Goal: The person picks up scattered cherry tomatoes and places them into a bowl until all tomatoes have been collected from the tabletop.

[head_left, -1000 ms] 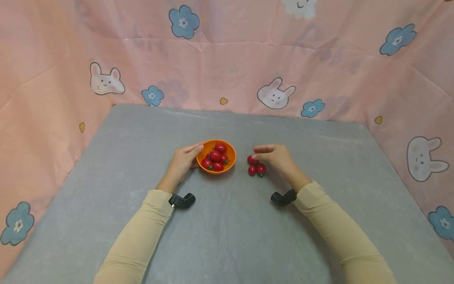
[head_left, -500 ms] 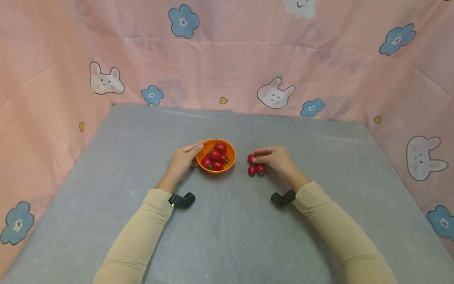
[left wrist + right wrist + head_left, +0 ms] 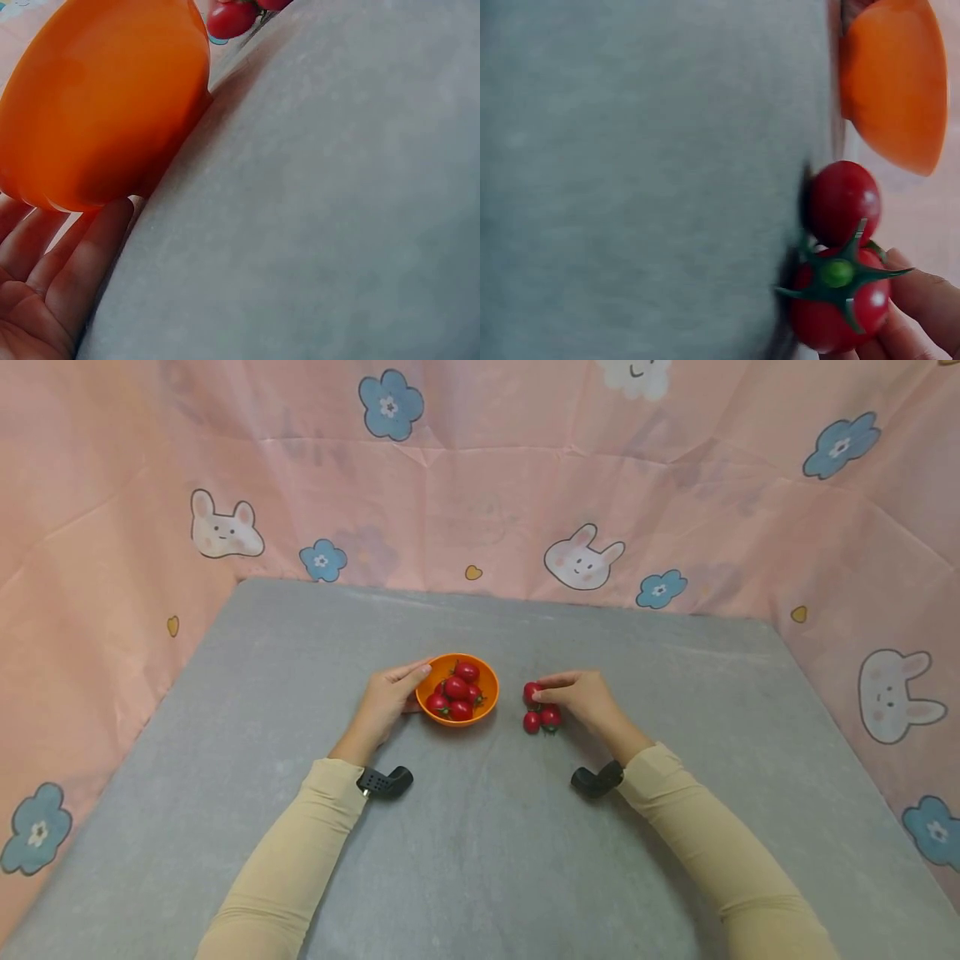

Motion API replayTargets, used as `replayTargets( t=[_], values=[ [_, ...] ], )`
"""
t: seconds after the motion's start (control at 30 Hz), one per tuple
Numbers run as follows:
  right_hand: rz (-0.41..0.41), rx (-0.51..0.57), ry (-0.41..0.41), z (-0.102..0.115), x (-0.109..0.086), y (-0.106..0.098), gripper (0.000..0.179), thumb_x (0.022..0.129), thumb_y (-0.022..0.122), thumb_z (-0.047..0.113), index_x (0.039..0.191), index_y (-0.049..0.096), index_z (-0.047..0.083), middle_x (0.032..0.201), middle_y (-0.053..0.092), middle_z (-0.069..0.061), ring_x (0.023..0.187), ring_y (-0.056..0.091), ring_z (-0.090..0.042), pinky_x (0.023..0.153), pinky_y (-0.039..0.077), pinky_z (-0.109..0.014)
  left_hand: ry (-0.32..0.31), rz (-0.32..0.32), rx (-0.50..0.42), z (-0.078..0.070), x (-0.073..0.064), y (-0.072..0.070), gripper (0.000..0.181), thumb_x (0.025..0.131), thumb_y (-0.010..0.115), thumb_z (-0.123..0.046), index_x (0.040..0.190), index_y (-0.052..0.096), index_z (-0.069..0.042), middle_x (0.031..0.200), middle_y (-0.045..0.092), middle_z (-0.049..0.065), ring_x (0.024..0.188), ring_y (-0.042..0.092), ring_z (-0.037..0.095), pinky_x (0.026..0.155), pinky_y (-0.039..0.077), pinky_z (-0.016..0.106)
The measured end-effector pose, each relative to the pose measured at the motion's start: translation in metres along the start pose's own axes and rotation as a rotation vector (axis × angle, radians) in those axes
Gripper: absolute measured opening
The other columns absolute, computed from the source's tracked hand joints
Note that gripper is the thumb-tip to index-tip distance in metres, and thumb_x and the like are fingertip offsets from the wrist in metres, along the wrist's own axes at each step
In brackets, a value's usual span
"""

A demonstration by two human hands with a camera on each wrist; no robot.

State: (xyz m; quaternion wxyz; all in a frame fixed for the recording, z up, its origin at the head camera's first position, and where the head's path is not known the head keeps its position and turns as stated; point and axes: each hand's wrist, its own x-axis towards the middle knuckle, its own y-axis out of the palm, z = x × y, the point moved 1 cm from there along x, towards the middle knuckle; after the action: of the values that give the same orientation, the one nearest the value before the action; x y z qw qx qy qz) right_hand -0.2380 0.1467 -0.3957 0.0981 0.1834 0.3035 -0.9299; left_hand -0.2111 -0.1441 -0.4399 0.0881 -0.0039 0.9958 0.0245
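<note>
My left hand [image 3: 384,700] holds an orange bowl [image 3: 492,703], its thumb on the rim and the other fingers at the outer side. In the left wrist view, the fingers [image 3: 90,262] touch the bowl's lower wall [image 3: 112,97]. Several cherry tomatoes [image 3: 456,688] with green stems lie in the bowl. To its right, my right hand [image 3: 588,697] pinches a cherry tomato [image 3: 532,692] between thumb and fingers. Just below it, two more cherry tomatoes rest on the table, a smaller one [image 3: 532,722] and one with a green calyx [image 3: 829,311], which largely hides the pinched one in the right wrist view.
The grey table [image 3: 465,843] spreads around both hands. A pink curtain [image 3: 480,485] printed with rabbits and flowers hangs along its back and sides. Black wrist cameras [image 3: 386,783] sit at both cuffs.
My right hand has closed in on the far tomato and shifted it slightly up and away from the other two. The left hand and the bowl have stayed in place.
</note>
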Motion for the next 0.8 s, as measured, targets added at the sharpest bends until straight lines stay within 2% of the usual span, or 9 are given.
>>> replayTargets(
  t=[0.17, 0.4, 0.6, 0.8],
  values=[
    [-0.012, 0.041, -0.008, 0.007, -0.002, -0.003, 0.043, 0.089, 0.075, 0.031, 0.126, 0.069, 0.011, 0.137, 0.062, -0.012, 0.134, 0.044, -0.029, 0.114, 0.042, -0.044, 0.001, -0.002, 0.0, 0.0, 0.0, 0.0, 0.043, 0.1, 0.061, -0.027, 0.136, 0.06, -0.006, 0.143, 0.058, 0.013, 0.107, 0.065, 0.011, 0.072, 0.06, 0.021],
    [-0.019, -0.027, -0.027, 0.023, -0.006, -0.002, 0.041, 0.088, 0.075, 0.035, 0.125, 0.07, 0.017, 0.137, 0.062, -0.008, 0.136, 0.042, -0.028, 0.114, 0.039, -0.049, -0.003, -0.002, 0.005, 0.0, 0.0, 0.001, 0.042, 0.1, 0.061, -0.028, 0.136, 0.061, -0.008, 0.143, 0.058, 0.01, 0.117, 0.062, 0.019, 0.072, 0.06, 0.02],
    [-0.013, -0.043, -0.066, 0.037, -0.004, 0.002, 0.043, 0.087, 0.077, 0.037, 0.124, 0.071, 0.018, 0.135, 0.065, -0.006, 0.132, 0.045, -0.027, 0.113, 0.04, -0.049, -0.01, -0.001, 0.014, 0.0, 0.001, 0.001, 0.042, 0.099, 0.062, -0.03, 0.136, 0.061, -0.009, 0.143, 0.058, 0.009, 0.116, 0.063, 0.017, 0.071, 0.06, 0.02],
    [0.001, -0.014, -0.113, 0.05, -0.004, 0.009, 0.041, 0.084, 0.079, 0.036, 0.121, 0.073, 0.018, 0.13, 0.068, -0.005, 0.128, 0.049, -0.025, 0.111, 0.042, -0.049, -0.011, -0.001, 0.007, 0.0, 0.0, 0.0, 0.042, 0.099, 0.062, -0.029, 0.136, 0.061, -0.008, 0.143, 0.058, 0.009, 0.115, 0.063, 0.017, 0.072, 0.06, 0.02]
  ],
)
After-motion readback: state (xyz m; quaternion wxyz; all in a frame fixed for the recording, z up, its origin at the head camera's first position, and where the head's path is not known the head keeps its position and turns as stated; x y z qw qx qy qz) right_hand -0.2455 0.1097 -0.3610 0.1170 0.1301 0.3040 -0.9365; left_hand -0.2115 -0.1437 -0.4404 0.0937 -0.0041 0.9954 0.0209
